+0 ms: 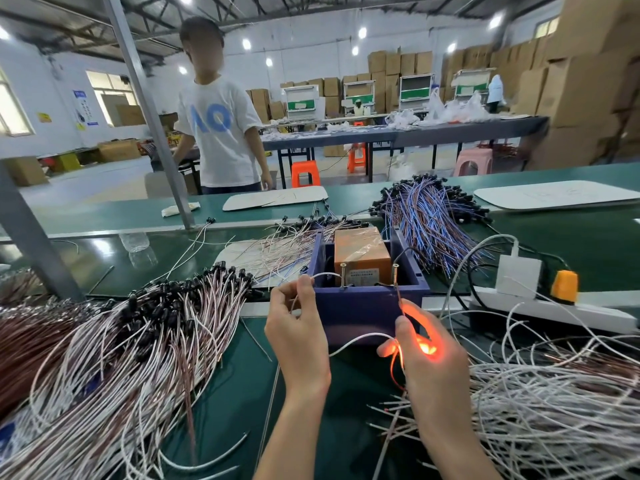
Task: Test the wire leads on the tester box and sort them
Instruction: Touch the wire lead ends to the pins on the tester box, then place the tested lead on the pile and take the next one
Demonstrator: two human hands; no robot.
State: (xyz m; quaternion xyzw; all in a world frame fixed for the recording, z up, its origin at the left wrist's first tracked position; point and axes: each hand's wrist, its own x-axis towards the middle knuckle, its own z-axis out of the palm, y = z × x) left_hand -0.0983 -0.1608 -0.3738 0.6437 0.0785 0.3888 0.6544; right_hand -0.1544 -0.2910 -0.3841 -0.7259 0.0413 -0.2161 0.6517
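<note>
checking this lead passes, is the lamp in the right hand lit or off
Lit: the lamp glows orange inside the right hand.

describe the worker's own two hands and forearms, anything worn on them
Both the left hand and right hand are bare: no gloves, rings or watch show. The forearms are bare too, with no sleeve in view. An orange glow tints the right hand's fingers.

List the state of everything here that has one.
Left hand: pinches lead end at a screw.
Right hand: grips the lamp.
Lamp: lit, glowing orange.
Tester box: open top, orange unit inside.
Power strip: adapter plugged in.
</note>
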